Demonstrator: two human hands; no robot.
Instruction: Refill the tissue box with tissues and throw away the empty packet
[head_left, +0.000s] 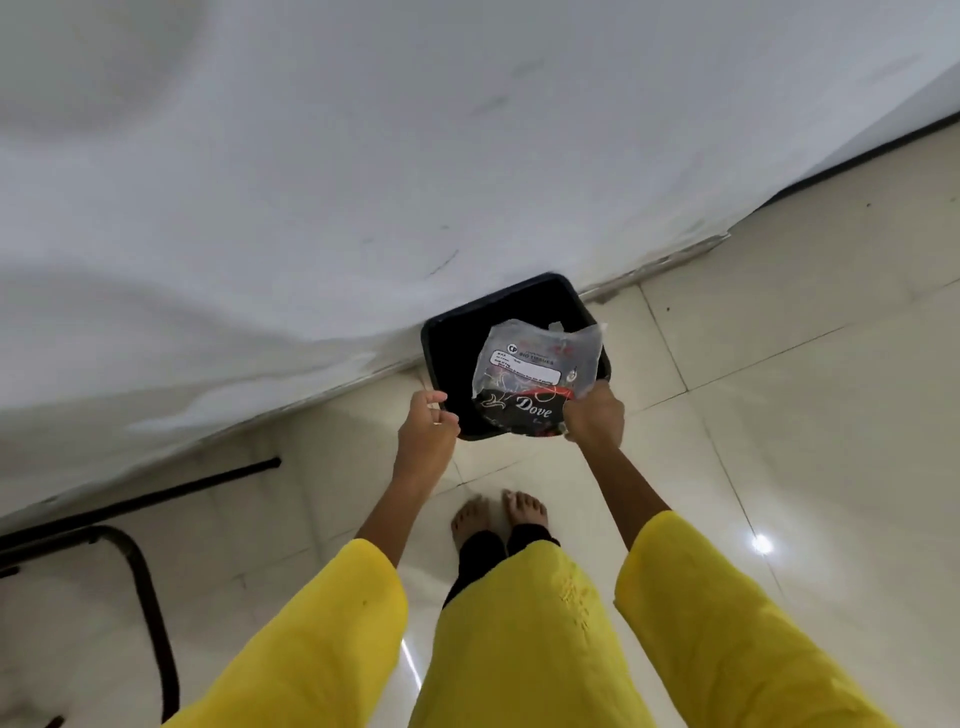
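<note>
Yellow sleeves (322, 639) fill the near view, both forearms reaching forward and down over bare feet on pale tile. Right hand (594, 415) pinches the empty packet (535, 374) at its lower right corner, fingers curled shut on the film, wrist bent down. Packet hangs just left of and beyond that hand, directly over the open mouth of the black bin (441, 338), which sits against the white wall. Packet looks like thin clear plastic with a dark printed end: very light, limp, crinkly, a bit slick, nothing fragile, so a corner pinch is plenty and it should drop once let go, though it may flutter. Left hand (427, 426) holds nothing, fingers loosely curled with thumb near forefinger, hovering at the bin's near-left rim, apart from the packet. Tissue box not visible.
</note>
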